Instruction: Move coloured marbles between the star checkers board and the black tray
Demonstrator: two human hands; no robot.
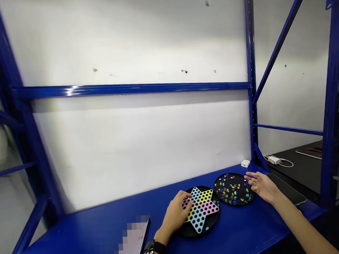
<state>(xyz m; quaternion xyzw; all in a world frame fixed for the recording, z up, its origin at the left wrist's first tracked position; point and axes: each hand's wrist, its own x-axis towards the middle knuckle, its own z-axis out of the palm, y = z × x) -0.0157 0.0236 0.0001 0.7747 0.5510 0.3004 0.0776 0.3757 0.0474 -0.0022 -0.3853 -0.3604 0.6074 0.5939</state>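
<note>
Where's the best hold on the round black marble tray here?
Pinch the black tray's thin rim from the right, where the right hand is; marbles cover the middle, and the star board lies to the left.

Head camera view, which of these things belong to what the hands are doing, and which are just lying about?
Belonging:
left hand, on the star-shaped checkers board
right hand, beside the round black tray of marbles

Just lying about:
small white box
white charger with cable
dark tablet
blurred paper
</note>
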